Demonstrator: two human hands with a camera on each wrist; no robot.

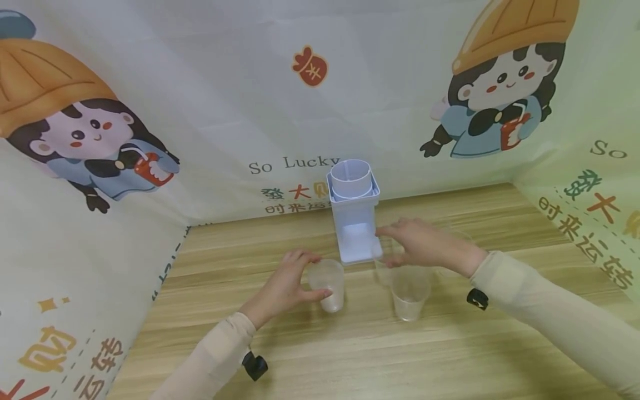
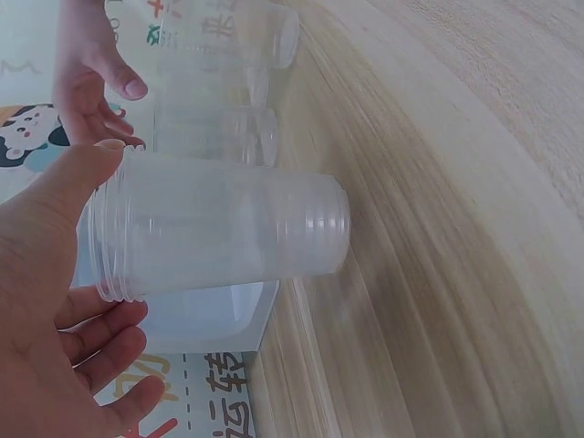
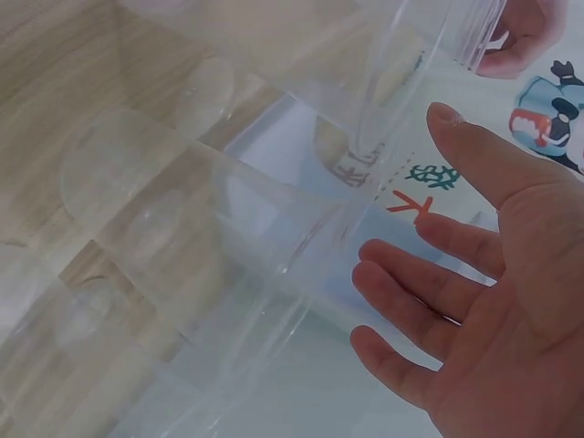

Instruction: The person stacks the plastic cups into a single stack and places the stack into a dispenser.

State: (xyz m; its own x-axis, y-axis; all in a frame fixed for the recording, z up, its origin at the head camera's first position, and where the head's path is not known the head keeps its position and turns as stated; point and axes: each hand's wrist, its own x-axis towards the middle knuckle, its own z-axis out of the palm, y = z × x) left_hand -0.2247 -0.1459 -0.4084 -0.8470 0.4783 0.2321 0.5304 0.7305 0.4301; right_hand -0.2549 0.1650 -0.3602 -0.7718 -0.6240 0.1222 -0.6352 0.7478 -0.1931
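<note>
My left hand (image 1: 285, 289) holds a stack of nested clear plastic cups (image 2: 228, 224) by the rims, the thumb on one side and fingers on the other. Whether the stack's base touches the table I cannot tell. My right hand (image 1: 425, 244), its fingers loosely bent, hovers among single clear cups and grips none of them. One clear cup (image 1: 410, 294) stands upright below that hand; other transparent cups (image 3: 182, 219) show beside it in the right wrist view. Between the hands, farther back, stands a white plastic holder (image 1: 355, 216) with a round tube on top.
The wood-grain table (image 1: 300, 355) runs back to a printed cloth backdrop (image 1: 225, 111) with cartoon figures and lettering. The backdrop also closes off the left and right sides. Small black wrist cameras (image 1: 255, 365) hang under both forearms.
</note>
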